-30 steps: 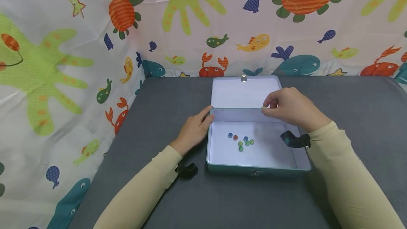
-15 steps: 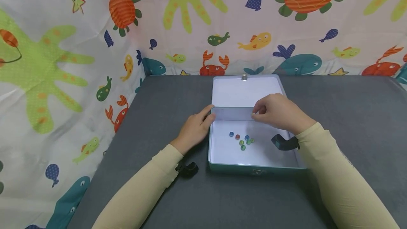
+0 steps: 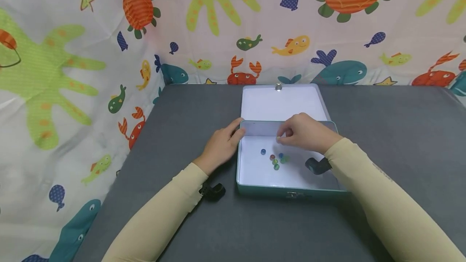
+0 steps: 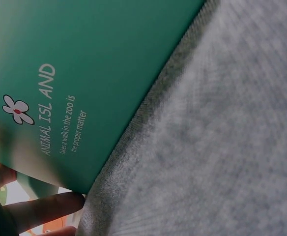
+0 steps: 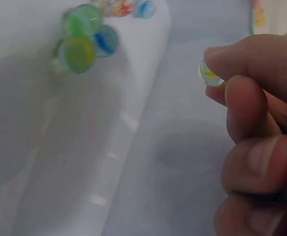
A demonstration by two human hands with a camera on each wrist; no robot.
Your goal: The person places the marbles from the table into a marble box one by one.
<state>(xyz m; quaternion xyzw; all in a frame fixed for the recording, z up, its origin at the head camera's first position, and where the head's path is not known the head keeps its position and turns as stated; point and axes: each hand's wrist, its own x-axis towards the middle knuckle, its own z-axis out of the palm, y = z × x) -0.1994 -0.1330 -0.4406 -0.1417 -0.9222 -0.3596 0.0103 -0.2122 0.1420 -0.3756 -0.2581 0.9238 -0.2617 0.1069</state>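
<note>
A shallow tin box [image 3: 255,177], green outside and white inside, lies on the grey tabletop with its hinged lid [image 3: 280,102] folded back. My left hand [image 3: 220,146] grips its back left corner, the thumb at the rim; in the left wrist view a finger [image 4: 45,211] reaches around the green side wall [image 4: 109,64]. My right hand [image 3: 303,134] is over the box and pinches a clear marble with yellow inside [image 5: 210,73] between thumb and fingertips. Below it, several glass marbles lie loose on the box floor, among them a blue marble [image 3: 263,151], a red marble [image 3: 272,157] and a green marble [image 3: 276,167].
A metal clasp [image 3: 294,195] sits on the box's front wall, and a catch [image 3: 278,87] on the lid's far edge. A curtain [image 3: 218,27] printed with sea animals hangs behind and to the left. The grey tabletop [image 3: 196,104] surrounds the box.
My right hand has moved left and nearer, from the back rim to over the box floor, still pinching the marble. The left hand stays at the corner.
</note>
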